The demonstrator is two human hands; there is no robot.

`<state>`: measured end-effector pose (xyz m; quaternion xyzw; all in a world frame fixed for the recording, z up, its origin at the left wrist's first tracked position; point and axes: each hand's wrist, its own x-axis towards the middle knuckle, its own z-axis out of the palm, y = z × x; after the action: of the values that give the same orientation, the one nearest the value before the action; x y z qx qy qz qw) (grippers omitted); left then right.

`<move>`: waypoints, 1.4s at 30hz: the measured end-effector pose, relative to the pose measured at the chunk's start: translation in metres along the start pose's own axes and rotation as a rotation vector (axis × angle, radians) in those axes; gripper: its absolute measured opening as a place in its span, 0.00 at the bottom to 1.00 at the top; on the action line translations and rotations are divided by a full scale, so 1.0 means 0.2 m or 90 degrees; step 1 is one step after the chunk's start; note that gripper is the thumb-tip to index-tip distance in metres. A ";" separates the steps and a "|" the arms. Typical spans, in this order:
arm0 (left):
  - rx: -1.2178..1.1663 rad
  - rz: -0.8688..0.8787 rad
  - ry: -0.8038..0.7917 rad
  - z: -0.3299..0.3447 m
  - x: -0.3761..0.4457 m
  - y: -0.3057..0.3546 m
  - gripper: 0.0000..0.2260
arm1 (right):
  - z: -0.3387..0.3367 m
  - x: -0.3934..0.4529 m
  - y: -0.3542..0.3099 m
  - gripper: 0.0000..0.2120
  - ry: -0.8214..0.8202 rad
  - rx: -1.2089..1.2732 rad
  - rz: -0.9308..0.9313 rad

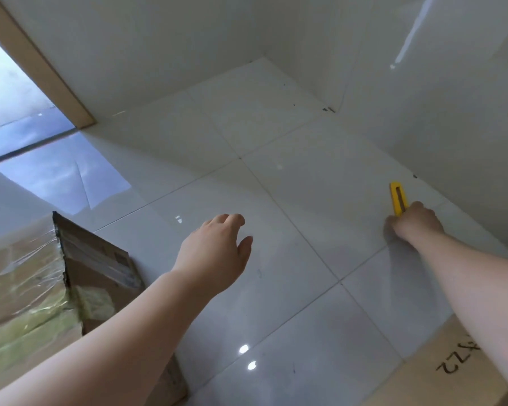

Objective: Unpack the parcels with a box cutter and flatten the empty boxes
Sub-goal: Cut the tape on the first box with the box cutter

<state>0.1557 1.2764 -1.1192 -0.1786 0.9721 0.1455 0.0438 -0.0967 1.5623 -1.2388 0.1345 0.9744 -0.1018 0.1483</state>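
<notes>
Right hand (416,222), fingers curled on the yellow box cutter (398,198) at floor level (probably picking it up); left hand (217,253), fingers loosely apart, hovers beside the taped parcel (41,282).

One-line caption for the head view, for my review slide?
Right hand grips a yellow box cutter on the tiled floor; open left hand hovers beside a taped cardboard box.

Only one marking can be read: black characters ending in "22", seen upside down, on the cardboard box (440,373) just below the right forearm. The label on the taped parcel (100,273) beside the left forearm is too blurred to read.
</notes>
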 end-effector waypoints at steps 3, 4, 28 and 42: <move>0.000 -0.012 0.006 0.00 -0.01 -0.01 0.18 | 0.00 0.01 -0.03 0.20 0.018 -0.005 -0.011; 0.001 -0.015 0.005 0.00 -0.01 -0.01 0.18 | 0.01 0.02 -0.03 0.19 0.020 -0.011 -0.013; 0.078 0.076 0.007 -0.36 -0.42 -0.44 0.16 | -0.22 -1.32 -0.68 0.06 -0.643 0.691 -0.426; 0.032 0.050 0.111 -0.29 -0.73 -0.86 0.28 | -0.21 -1.75 -0.80 0.06 -0.597 0.662 -0.488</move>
<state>0.3516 1.1550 -1.0903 -0.1509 0.9819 0.1062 -0.0420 0.1680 1.3404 -1.0637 -0.2145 0.6164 -0.6333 0.4158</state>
